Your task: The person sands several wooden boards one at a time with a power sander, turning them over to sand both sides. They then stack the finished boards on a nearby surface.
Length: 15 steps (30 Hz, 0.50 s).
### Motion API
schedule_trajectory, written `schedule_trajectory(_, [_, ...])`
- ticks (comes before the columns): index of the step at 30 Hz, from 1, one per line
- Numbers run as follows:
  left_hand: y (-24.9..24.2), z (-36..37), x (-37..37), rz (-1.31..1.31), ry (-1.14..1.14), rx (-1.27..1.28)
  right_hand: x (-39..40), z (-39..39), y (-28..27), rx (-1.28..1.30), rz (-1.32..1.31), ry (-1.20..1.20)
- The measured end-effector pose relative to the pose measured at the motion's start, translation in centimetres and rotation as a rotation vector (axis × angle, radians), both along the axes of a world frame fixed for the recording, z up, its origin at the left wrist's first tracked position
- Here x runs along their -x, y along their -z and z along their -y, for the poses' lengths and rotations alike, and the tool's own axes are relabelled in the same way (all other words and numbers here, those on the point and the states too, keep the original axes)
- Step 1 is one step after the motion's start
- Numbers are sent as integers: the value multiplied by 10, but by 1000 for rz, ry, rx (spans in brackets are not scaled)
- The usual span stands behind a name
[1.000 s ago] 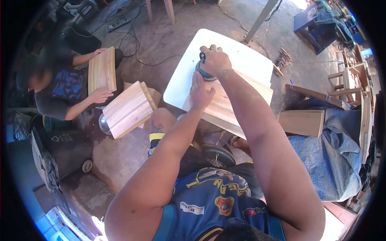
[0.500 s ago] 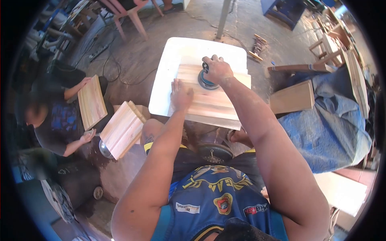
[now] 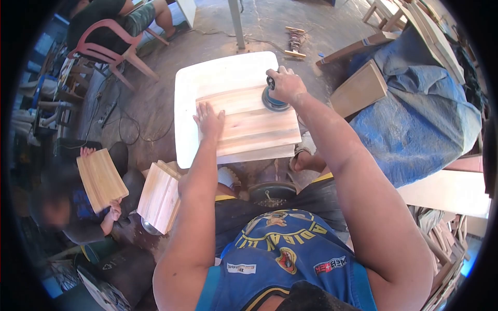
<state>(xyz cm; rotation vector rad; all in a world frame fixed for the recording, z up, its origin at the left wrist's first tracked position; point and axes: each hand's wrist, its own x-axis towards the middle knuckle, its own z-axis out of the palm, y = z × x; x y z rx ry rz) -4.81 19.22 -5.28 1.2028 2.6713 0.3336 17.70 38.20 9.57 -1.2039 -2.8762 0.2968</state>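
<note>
A striped wooden panel (image 3: 249, 122) lies on a white table (image 3: 187, 88) in front of me, with another board edge showing beneath it. My right hand (image 3: 288, 85) is wrapped round the top of a round sander (image 3: 274, 101), whose disc rests at the panel's right end, near the far corner. At the panel's left end my left hand (image 3: 210, 120) lies flat on the wood with its fingers spread, holding no tool.
At the left a co-worker (image 3: 57, 207) holds a wooden board (image 3: 102, 180) beside stacked panels (image 3: 160, 197). Another person sits on a pink chair (image 3: 106, 44). A blue tarp (image 3: 415, 114) and a leaning board (image 3: 359, 89) are at the right.
The view has turned to the right. On the panel, the sander and my right hand have moved right to its end. The co-worker's board is tilted differently.
</note>
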Motion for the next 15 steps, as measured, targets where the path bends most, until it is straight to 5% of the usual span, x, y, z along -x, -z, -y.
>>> schedule_trajectory(7, [4,-45,-6,12,98,120,-30,-14,0,33,1,31])
schedule_trajectory(15, [1,-10,-65,-14,258,115,-27,9,-3,20,39,-24])
